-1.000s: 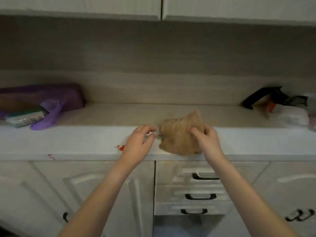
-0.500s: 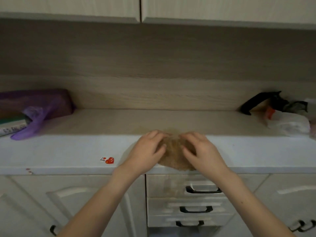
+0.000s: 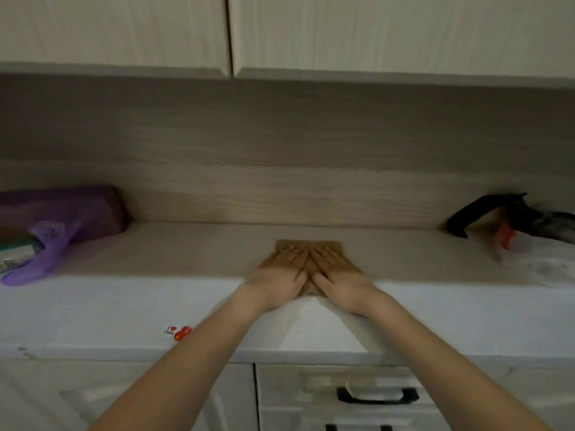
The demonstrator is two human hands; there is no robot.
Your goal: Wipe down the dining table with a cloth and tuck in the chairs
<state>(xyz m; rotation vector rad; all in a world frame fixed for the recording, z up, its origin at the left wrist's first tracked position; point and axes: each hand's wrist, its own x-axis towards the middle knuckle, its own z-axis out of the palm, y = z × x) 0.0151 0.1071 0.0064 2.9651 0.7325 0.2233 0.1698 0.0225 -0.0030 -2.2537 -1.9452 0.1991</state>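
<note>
A brown cloth (image 3: 309, 245) lies folded flat on the countertop (image 3: 193, 253), straight ahead of me. My left hand (image 3: 281, 272) and my right hand (image 3: 337, 273) lie side by side on top of it, fingers straight, pressing it down. The two hands cover most of the cloth; only its far edge and a strip between the hands show. No dining table or chair is in view.
A purple plastic bag (image 3: 59, 225) with packages sits at the counter's left end. A black-handled object (image 3: 479, 213) and a white bag (image 3: 541, 259) lie at the right. Wall cupboards (image 3: 230, 32) hang overhead. Drawers with black handles (image 3: 376, 396) are below. A red sticker (image 3: 179, 332) marks the counter's front edge.
The cloth was held up crumpled in my right hand, then brought down by both hands. It now lies flat, further back on the counter, with both palms spread on it.
</note>
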